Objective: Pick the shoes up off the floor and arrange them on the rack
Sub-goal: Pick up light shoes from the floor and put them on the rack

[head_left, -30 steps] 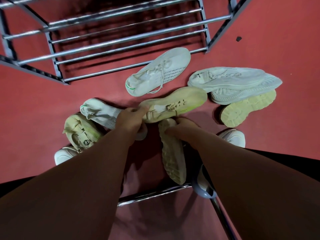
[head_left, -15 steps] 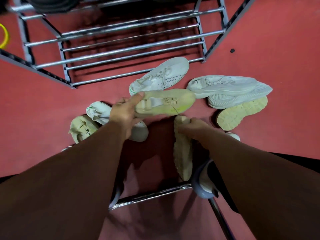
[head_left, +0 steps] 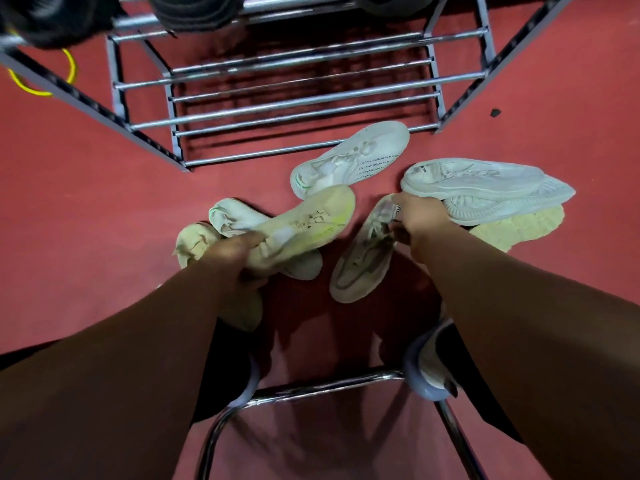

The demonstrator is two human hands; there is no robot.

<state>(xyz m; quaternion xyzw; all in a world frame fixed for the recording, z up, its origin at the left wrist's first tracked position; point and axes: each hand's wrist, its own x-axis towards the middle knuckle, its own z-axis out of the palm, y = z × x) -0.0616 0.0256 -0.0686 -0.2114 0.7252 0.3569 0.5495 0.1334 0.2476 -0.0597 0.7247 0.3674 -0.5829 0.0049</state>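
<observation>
Both beige shoes just came up: left hand [head_left: 235, 258] fingers wrap the yellow-streaked shoe [head_left: 311, 220] heel, right hand [head_left: 419, 216] fingers pinch its mate [head_left: 360, 265], now flipped upper-side up. Rack [head_left: 311, 102] is beyond both hands, placing next.

Dim, warm indoor light, soft shadows on the red floor [head_left: 86, 220], slight motion blur, wide-angle bending at edges.
</observation>
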